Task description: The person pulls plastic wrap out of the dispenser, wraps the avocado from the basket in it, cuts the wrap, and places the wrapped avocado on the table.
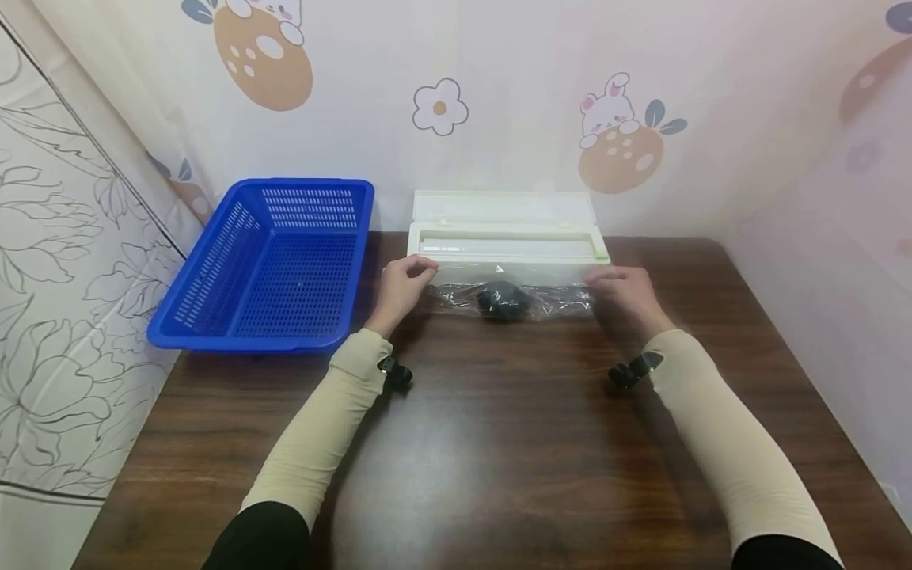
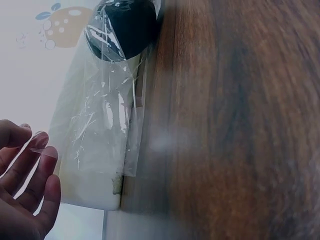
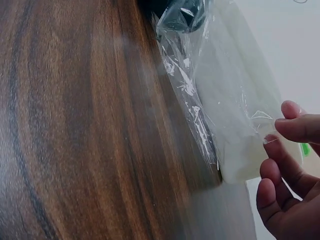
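Note:
A sheet of clear plastic film (image 1: 556, 299) hangs along the front of a white cling film dispenser (image 1: 509, 273), whose lid is raised. A dark, round object (image 1: 503, 301) sits at the middle of the film, with shiny folds over it. At the dispenser's left end, my left hand (image 1: 402, 293) pinches the film's corner between thumb and fingers. My right hand (image 1: 630, 297) pinches the other corner at the right end. In the right wrist view the film (image 3: 245, 107) stretches from those fingertips toward the dark object. What the dark object is, I cannot tell.
A blue plastic basket (image 1: 160, 336) stands at the table's back left, near my left hand. Behind the dark wooden table (image 1: 499, 475) hangs a printed curtain (image 1: 513, 142). A small green piece (image 1: 602, 256) shows at the dispenser's right end.

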Demonstrator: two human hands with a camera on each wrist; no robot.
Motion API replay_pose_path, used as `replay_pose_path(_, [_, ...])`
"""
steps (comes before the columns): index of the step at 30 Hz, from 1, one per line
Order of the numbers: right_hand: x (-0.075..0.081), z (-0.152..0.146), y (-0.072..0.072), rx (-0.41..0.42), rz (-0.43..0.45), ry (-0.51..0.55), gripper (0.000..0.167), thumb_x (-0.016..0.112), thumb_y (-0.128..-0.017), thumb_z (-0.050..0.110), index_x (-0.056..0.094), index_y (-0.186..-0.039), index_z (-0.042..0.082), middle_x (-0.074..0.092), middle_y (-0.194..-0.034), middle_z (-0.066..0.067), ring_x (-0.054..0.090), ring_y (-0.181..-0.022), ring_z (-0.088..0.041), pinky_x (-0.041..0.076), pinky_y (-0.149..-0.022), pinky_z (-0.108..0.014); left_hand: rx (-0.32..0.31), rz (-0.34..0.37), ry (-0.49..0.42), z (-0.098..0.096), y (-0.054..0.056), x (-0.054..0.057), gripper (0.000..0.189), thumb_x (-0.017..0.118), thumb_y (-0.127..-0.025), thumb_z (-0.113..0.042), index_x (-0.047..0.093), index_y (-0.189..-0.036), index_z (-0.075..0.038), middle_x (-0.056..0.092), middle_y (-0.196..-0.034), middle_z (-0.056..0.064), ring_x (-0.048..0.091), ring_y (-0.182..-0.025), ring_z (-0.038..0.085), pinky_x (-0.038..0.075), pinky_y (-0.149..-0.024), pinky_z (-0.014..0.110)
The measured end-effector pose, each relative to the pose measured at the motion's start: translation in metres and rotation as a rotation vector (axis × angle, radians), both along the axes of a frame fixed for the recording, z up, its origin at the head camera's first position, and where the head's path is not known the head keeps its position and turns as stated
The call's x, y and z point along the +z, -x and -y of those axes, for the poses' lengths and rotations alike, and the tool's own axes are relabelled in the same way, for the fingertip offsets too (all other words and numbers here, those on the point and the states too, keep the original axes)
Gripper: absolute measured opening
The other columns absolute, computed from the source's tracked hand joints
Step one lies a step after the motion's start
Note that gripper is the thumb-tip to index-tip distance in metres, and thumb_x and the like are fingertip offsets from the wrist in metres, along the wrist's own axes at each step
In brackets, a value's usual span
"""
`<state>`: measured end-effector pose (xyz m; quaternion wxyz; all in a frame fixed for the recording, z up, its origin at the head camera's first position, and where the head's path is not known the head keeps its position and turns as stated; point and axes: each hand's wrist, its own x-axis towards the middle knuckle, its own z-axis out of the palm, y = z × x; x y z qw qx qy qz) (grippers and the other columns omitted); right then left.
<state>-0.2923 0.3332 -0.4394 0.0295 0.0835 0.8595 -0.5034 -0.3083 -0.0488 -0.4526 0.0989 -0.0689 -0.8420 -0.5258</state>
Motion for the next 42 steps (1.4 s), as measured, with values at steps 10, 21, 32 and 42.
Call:
replay_pose_path(10, [0.001,-0.005,-0.002,0.041,0.019,-0.079,0.031,0.064,-0.091,0.017,0.067,-0.116,-0.001,0.062,-0.083,0.026,0.052,-0.092,-0.010,0.044,-0.079,-0.025,0.013,-0.006,-0.026,0.003,-0.003,0.000,0.014,0.068,-0.089,-0.013,0.075,-0.098,-0.004,0.074,-0.106,0.013,0.066,-0.109,0.025,0.048,-0.098,0.038])
replay_pose_path(21, [0.001,-0.013,-0.003,0.111,0.030,-0.091,0.024,0.067,-0.092,0.025,0.073,-0.108,0.009,0.065,-0.085,0.025,0.056,-0.087,-0.001,0.047,-0.078,-0.024,-0.012,0.012,-0.017,0.005,-0.013,0.004,0.017,0.068,-0.089,-0.014,0.074,-0.099,-0.003,0.074,-0.105,0.014,0.067,-0.106,0.027,0.049,-0.097,0.039])
replay_pose_path(32, [0.005,-0.014,-0.009,0.178,0.048,-0.204,0.032,0.064,-0.093,0.029,0.071,-0.113,0.005,0.071,-0.114,-0.003,0.056,-0.111,-0.019,0.043,-0.093,-0.037,-0.060,0.020,0.023,0.011,-0.025,0.004,0.013,0.068,-0.088,-0.012,0.074,-0.095,-0.002,0.074,-0.102,0.014,0.066,-0.106,0.027,0.047,-0.100,0.041])
replay_pose_path(42, [0.009,-0.018,-0.014,0.299,-0.029,-0.372,0.023,0.058,-0.095,0.016,0.074,-0.104,0.002,0.066,-0.116,-0.022,0.055,-0.111,-0.034,0.042,-0.094,-0.050,-0.250,0.067,0.118,0.018,-0.037,0.008,0.010,0.069,-0.086,-0.009,0.075,-0.092,-0.006,0.075,-0.100,0.011,0.066,-0.103,0.025,0.047,-0.097,0.040])
